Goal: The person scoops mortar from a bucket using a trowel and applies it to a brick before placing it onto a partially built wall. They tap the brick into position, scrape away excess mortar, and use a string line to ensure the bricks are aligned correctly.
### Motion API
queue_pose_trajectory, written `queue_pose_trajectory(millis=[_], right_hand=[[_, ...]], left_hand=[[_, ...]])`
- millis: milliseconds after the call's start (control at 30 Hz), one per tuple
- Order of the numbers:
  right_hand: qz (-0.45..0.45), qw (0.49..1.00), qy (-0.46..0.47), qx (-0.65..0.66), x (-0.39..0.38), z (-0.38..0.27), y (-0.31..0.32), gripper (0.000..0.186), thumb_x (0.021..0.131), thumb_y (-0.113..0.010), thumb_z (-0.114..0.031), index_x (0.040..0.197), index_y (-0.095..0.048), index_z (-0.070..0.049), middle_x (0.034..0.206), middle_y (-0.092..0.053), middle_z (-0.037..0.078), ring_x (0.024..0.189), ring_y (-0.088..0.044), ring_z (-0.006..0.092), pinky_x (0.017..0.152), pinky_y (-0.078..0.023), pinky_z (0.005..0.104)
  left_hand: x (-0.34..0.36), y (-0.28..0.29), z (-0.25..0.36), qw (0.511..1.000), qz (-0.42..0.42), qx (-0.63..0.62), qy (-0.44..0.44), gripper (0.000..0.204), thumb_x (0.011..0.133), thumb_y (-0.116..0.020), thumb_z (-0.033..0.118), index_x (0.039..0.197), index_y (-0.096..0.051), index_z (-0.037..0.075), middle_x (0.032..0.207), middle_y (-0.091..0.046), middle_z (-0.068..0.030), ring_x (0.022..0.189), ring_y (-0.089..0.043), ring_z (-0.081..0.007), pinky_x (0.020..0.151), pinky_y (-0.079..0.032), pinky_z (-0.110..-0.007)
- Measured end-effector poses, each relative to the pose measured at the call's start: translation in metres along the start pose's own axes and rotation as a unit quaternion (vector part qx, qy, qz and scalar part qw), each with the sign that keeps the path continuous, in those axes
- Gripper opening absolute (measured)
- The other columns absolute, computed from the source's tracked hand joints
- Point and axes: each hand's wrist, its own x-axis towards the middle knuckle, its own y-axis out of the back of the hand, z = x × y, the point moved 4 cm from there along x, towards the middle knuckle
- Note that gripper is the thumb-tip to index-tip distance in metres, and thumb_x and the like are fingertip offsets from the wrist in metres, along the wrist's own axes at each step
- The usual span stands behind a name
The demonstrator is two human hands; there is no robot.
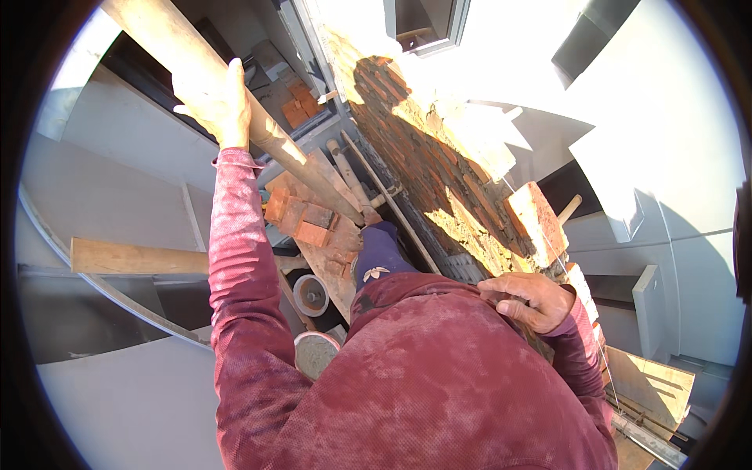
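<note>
My left hand (219,106) is raised at the upper left, closed around a thick wooden pole (274,137). The pole slants from the top left down toward my leg (384,251). Across my body, my right hand (533,301) hovers or rests beside the brick wall, its fingers loosely bent and the thumb apart; I see nothing in it. Wet-looking mortar (454,211) coats the wall's shaded face. A larger orange brick (539,222) sits at the wall's edge, close beyond my right hand.
Loose bricks (301,219) lie on a plank (321,266) by my leg. Below it stand a mortar bucket (316,354) and a round pale container (311,295). A horizontal pole (141,257) juts out left. Thin string (607,372) runs along the wall; boards (646,384) lie lower right.
</note>
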Motion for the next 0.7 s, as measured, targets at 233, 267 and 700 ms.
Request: queue_pose_trajectory(millis=[233,267,700], right_hand=[[-0.059,0.987,0.103,-0.109,0.057,-0.017,0.067,0.031,0.093,-0.06,-0.011,0.121,-0.058,0.002,0.106,-0.065,0.018,0.095,-0.066,0.0333,0.079,-0.053,0.0393],[-0.065,0.982,0.108,-0.142,0.073,-0.014,0.071,0.034,0.088,-0.063,-0.003,0.121,-0.058,-0.002,0.098,-0.065,0.016,0.09,-0.064,0.0306,0.075,-0.051,0.0373],[-0.042,0.939,0.245,-0.237,0.38,-0.019,0.161,0.028,0.093,-0.055,-0.013,0.118,-0.06,-0.001,0.093,-0.066,0.017,0.087,-0.065,0.0324,0.078,-0.05,0.04]], left_hand=[[0.001,-0.006,0.009,0.991,0.024,-0.113,0.06,0.089,0.069,-0.087,0.033,0.13,-0.037,-0.007,0.12,-0.048,-0.0201,0.116,-0.047,-0.03,0.101,-0.038,-0.042],[0.0,-0.007,0.009,0.991,0.026,-0.118,0.054,0.087,0.07,-0.087,0.031,0.13,-0.037,-0.007,0.119,-0.048,-0.0192,0.115,-0.047,-0.0292,0.101,-0.038,-0.041],[-0.003,-0.008,0.016,0.977,0.016,-0.157,0.141,0.074,0.07,-0.084,0.013,0.128,-0.041,-0.004,0.131,-0.05,-0.0229,0.112,-0.054,-0.029,0.09,-0.051,-0.038]])
